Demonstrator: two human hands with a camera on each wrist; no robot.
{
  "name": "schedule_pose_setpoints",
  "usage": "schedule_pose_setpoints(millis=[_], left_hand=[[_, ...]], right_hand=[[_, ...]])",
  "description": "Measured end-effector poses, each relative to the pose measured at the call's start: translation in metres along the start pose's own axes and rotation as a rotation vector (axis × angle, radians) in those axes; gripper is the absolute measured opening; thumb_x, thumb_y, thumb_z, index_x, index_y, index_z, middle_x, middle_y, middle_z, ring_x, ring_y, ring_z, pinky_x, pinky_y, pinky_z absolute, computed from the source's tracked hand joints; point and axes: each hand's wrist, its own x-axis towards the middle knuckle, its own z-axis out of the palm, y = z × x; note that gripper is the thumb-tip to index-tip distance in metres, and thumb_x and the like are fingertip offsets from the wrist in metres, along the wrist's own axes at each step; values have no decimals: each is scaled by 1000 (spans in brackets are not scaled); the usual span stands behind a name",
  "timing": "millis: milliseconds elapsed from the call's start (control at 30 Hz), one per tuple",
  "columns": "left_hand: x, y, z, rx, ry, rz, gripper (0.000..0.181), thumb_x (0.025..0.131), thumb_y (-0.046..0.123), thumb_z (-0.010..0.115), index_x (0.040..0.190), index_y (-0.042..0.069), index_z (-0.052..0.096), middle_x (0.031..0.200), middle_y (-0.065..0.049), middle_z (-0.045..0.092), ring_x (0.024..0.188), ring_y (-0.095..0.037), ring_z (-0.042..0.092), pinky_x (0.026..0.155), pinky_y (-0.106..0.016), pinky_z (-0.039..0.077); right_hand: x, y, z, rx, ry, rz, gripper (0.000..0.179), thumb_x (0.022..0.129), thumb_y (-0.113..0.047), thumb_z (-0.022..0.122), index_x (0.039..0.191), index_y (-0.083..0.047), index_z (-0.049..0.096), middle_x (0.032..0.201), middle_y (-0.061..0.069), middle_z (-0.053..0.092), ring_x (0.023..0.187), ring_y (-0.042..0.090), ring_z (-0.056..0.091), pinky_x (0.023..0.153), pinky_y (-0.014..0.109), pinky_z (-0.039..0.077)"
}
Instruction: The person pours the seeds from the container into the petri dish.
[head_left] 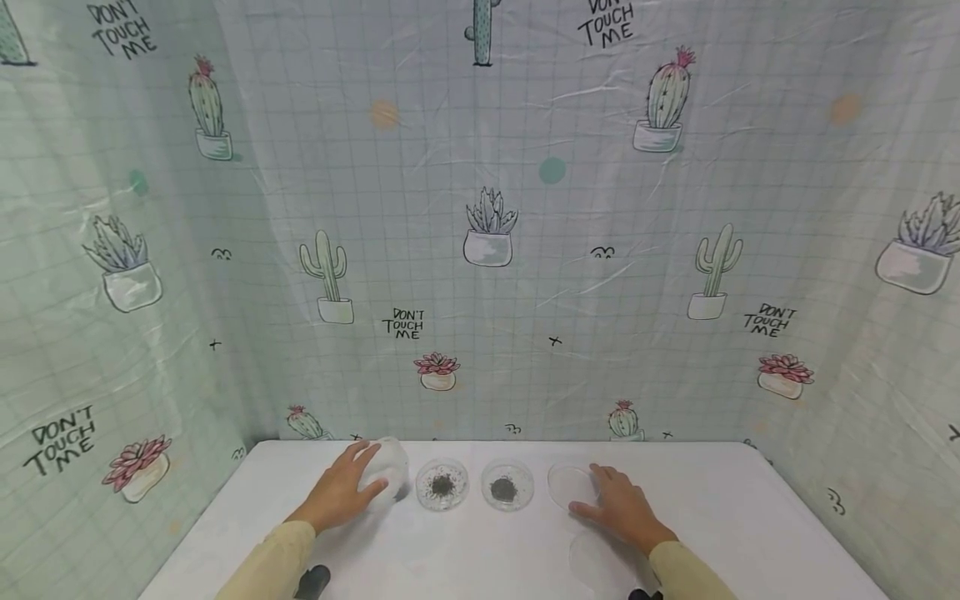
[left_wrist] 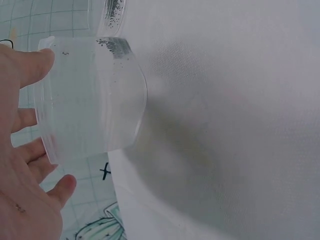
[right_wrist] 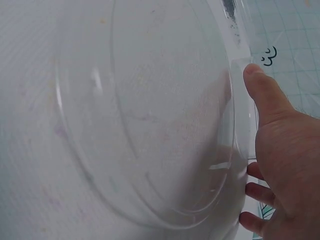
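In the head view my left hand (head_left: pixel 345 492) grips a clear plastic tub (head_left: pixel 388 471) at the left of the row. The left wrist view shows its thumb and fingers spread round the rim of the tub (left_wrist: pixel 80 100), with dark granules (left_wrist: pixel 116 47) gathered at one side of the base. My right hand (head_left: pixel 622 508) holds a clear petri dish (head_left: pixel 564 492) at the right end, thumb and fingertips (right_wrist: pixel 252 70) at its rim. Between the hands stand two petri dishes, the left one (head_left: pixel 427 502) and the right one (head_left: pixel 491 500), each with a dark granular heap.
A clear round lid (head_left: pixel 588 562) lies on the white table (head_left: pixel 480 558) in front of my right hand; it looms large in the right wrist view. A cactus-print curtain (head_left: pixel 480 333) rises behind the table and along both sides.
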Motion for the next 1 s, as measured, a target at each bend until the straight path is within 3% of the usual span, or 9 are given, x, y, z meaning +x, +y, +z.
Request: schedule_pose_setpoints(millis=[167, 367, 467, 600, 733, 1000], left_hand=[[2, -7, 5, -56, -5, -20, 76, 89, 38, 67, 149, 5, 33, 152, -23, 32, 137, -47, 35, 109, -66, 33], [6, -10, 6, -131, 19, -41, 94, 82, 44, 73, 152, 5, 23, 155, -25, 18, 137, -51, 32, 106, -68, 34], [7, -9, 6, -179, -5, -73, 102, 79, 45, 76, 152, 5, 18, 155, -27, 14, 138, -54, 27, 108, -69, 31], [8, -9, 9, -219, -39, -131, 107, 76, 44, 79, 153, 6, 15, 153, -30, 17, 137, -54, 28, 108, -70, 29], [9, -10, 14, -252, -30, -175, 107, 75, 38, 81, 153, 7, 14, 149, -30, 25, 134, -52, 33, 107, -70, 32], [11, -13, 20, -278, -7, -192, 105, 75, 31, 82, 152, 9, 15, 145, -29, 33, 131, -50, 39, 104, -66, 38]], right_hand=[[0, 1, 3, -11, -4, 17, 89, 75, -61, 71, 135, 0, 48, 132, 24, 54, 122, 44, 51, 97, 65, 43], [1, -1, 2, -25, 19, 16, 86, 76, -60, 71, 134, -1, 48, 132, 22, 54, 122, 41, 52, 96, 65, 43], [3, 0, 1, -26, 23, 14, 85, 76, -59, 72, 134, -1, 48, 132, 22, 54, 122, 41, 52, 96, 65, 43], [4, 1, 2, -30, 12, 24, 87, 75, -61, 72, 135, -2, 48, 133, 21, 53, 123, 40, 51, 97, 65, 43], [4, 2, 2, -40, 12, 7, 91, 74, -64, 70, 136, -1, 47, 132, 22, 54, 122, 41, 52, 97, 65, 43], [2, 4, 1, -51, 47, -25, 84, 77, -61, 70, 133, -1, 49, 129, 20, 56, 118, 39, 55, 92, 64, 46]])
